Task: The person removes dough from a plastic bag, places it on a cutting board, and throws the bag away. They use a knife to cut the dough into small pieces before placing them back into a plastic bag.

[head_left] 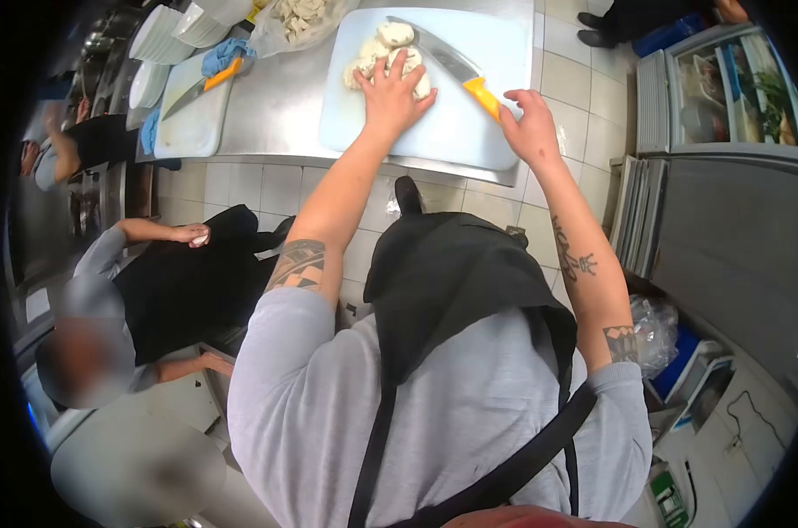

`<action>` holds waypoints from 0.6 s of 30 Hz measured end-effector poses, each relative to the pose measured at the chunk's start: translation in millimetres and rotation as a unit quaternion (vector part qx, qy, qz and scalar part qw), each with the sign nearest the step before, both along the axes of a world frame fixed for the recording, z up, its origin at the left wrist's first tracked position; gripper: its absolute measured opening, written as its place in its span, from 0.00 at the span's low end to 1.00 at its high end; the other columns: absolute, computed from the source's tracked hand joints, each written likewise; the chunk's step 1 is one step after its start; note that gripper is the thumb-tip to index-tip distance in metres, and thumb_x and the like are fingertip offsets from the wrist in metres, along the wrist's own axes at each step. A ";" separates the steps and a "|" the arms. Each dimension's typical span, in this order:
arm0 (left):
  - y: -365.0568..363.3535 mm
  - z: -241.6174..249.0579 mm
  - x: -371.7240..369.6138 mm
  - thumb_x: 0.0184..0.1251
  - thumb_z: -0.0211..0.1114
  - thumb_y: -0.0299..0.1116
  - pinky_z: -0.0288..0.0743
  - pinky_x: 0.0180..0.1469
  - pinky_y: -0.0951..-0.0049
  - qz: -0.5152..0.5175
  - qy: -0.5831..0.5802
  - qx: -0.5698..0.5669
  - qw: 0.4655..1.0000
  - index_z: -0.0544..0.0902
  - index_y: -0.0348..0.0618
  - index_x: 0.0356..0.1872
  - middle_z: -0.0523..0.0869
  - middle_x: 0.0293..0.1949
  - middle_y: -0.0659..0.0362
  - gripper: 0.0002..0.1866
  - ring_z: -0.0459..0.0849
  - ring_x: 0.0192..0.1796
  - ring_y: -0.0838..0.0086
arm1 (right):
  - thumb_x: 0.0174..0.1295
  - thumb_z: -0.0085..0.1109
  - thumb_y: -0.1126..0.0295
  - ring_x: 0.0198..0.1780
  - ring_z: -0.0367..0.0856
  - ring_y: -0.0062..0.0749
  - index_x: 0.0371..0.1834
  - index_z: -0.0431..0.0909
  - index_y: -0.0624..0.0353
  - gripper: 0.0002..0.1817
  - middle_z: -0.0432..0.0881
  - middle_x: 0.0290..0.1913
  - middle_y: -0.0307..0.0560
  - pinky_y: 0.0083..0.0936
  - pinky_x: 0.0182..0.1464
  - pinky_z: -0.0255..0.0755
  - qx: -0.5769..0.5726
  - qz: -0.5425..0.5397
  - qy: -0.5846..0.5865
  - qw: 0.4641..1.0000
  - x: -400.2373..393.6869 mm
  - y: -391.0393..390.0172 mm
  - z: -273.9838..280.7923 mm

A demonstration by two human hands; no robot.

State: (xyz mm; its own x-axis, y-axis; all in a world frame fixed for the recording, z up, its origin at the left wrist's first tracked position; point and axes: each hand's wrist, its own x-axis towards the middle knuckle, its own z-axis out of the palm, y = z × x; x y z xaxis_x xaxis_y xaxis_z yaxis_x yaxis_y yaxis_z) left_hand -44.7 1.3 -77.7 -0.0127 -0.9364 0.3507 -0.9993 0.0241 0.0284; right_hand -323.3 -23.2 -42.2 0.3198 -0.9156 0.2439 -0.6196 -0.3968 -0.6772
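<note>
Several pale, whitish food pieces (395,34) lie together on a light blue cutting board (487,35). My left hand (392,95) rests on them with its fingers spread. To their right, a knife with a yellow handle (482,95) lies slantwise on the board, its blade pointing up and left toward the pieces. My right hand (529,128) is beside the lower end of that handle, fingers apart and slightly bent; whether a fingertip touches the handle is hard to tell.
A second board (194,123) with another yellow-handled knife (221,74) and blue cloth (227,55) is at the left. Behind are stacked white plates (159,33) and a bag of pale pieces (300,19). Co-workers stand at left and top right. A glass-doored fridge (742,92) is right.
</note>
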 end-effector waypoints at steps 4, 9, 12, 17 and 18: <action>-4.7 9.0 24.0 0.60 0.73 0.58 0.43 0.67 0.07 -0.072 0.042 -0.025 0.996 0.86 0.57 0.60 0.69 0.77 0.53 0.30 0.59 0.78 0.42 | 0.63 0.71 0.64 0.52 0.81 0.57 0.49 0.76 0.63 0.19 0.82 0.47 0.60 0.47 0.56 0.77 0.003 -0.001 0.149 0.989 52.2 -12.3 -2.8; 11.8 46.0 34.2 0.64 0.74 0.45 0.46 0.72 0.15 -0.104 0.047 0.086 0.990 0.85 0.54 0.60 0.74 0.70 0.54 0.23 0.65 0.75 0.47 | 0.65 0.70 0.65 0.48 0.83 0.58 0.51 0.75 0.63 0.18 0.82 0.43 0.60 0.47 0.51 0.78 0.122 -0.065 0.105 0.985 46.3 3.8 -1.0; 3.4 56.8 32.8 0.69 0.70 0.38 0.54 0.74 0.25 -0.135 0.069 0.157 0.976 0.85 0.51 0.59 0.80 0.62 0.55 0.18 0.74 0.70 0.55 | 0.71 0.65 0.64 0.41 0.85 0.48 0.51 0.75 0.63 0.16 0.82 0.37 0.53 0.41 0.44 0.79 0.211 -0.095 -0.005 0.973 13.1 31.8 9.6; -11.2 93.5 -2.5 0.71 0.68 0.35 0.73 0.68 0.50 -0.154 0.193 0.301 0.921 0.84 0.42 0.60 0.85 0.58 0.52 0.19 0.82 0.63 0.54 | 0.81 0.52 0.58 0.25 0.79 0.26 0.54 0.76 0.59 0.15 0.80 0.31 0.42 0.27 0.28 0.76 0.458 -0.162 -0.171 0.857 -17.4 66.5 34.9; -20.7 86.8 -6.2 0.71 0.69 0.35 0.74 0.68 0.52 -0.144 0.247 0.315 0.905 0.83 0.41 0.60 0.84 0.58 0.51 0.20 0.82 0.63 0.52 | 0.82 0.50 0.56 0.20 0.75 0.24 0.58 0.76 0.57 0.16 0.81 0.30 0.43 0.26 0.23 0.73 0.475 -0.164 -0.156 0.850 -24.2 67.1 29.6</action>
